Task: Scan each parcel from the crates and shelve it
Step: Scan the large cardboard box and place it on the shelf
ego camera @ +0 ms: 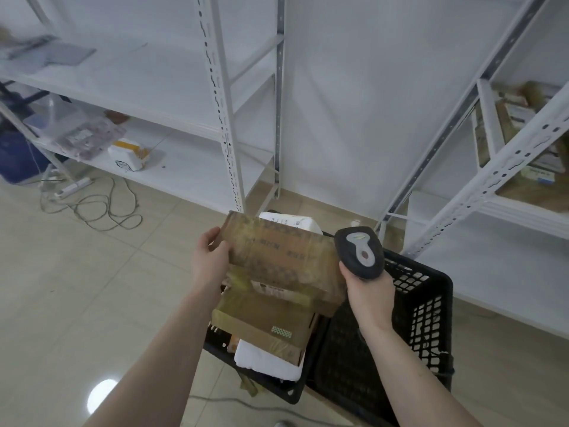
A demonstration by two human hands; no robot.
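Brown cardboard parcel (278, 257) held above the black crates (431, 306), left hand (211, 260) fingers clamped on its end. Right hand (368, 295) grips the scanner (358, 252) beside it. Best to turn the label toward the scanner head. Beige tiled floor (77, 272); white shelving (228, 124) mostly bare.
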